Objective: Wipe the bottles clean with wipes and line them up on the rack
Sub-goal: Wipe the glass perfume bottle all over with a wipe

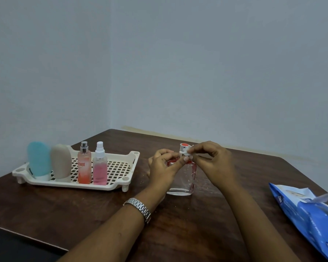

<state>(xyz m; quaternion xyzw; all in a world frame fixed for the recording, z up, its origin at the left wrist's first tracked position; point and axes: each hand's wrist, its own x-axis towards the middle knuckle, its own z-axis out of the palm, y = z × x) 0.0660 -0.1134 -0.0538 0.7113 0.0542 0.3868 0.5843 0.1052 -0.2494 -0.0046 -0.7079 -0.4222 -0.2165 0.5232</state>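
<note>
Rack [121, 165], table's [197, 233] left: blue tube [39, 159], beige tube [61, 161], orange spray [84, 167] and pink spray [100, 167] upright in row.
Centre: left hand [163, 167], watch [138, 208] on wrist, forearm angled in from lower left, fingers curled round shoulder of clear bottle [182, 183] standing on table.
Right hand [212, 161], just above, fingertips pinching wipe [187, 152] against bottle's silver cap.
Far right: wipes pack [311, 214] lying at table edge.
</note>
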